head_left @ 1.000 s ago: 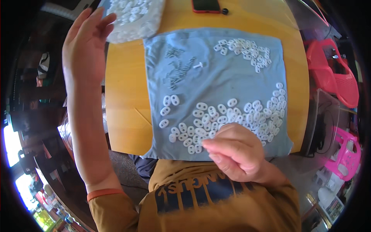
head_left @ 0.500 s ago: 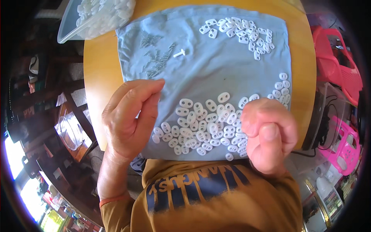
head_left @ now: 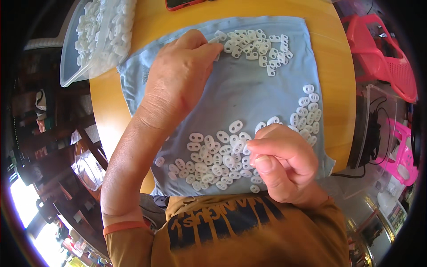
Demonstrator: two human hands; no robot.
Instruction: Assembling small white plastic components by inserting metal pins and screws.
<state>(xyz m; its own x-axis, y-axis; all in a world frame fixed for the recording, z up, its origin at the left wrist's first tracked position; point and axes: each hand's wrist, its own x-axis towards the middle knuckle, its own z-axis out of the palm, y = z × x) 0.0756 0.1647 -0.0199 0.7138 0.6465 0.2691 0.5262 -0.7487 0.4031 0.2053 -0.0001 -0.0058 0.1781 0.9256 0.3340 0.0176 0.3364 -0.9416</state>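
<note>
My left hand (head_left: pixel 180 71) reaches to the far left part of the blue cloth (head_left: pixel 249 95), its fingers pinched on a small white plastic piece (head_left: pixel 217 57) that is mostly covered. Right beside those fingertips lies a pile of white two-holed plastic pieces (head_left: pixel 258 44), squarish in shape. My right hand (head_left: pixel 287 162) is closed over the near right of the cloth, thumb against curled fingers; what it holds, if anything, is hidden. Many white oval two-holed pieces (head_left: pixel 218 158), like cord-lock parts, spread in front of my body, next to the right hand. The small metal springs are almost wholly hidden behind the left hand.
A clear plastic tub (head_left: pixel 71 66) full of white pieces stands at the far left of the wooden table (head_left: pixel 331 53). More oval pieces (head_left: pixel 307 111) line the cloth's right side. A red-edged phone (head_left: pixel 182 4) lies at the far edge. Pink chairs (head_left: pixel 378 58) stand to the right.
My left hand has moved from the near left to the far side, over the springs and up to the pile. My right hand has shifted slightly left. The view has moved a little.
</note>
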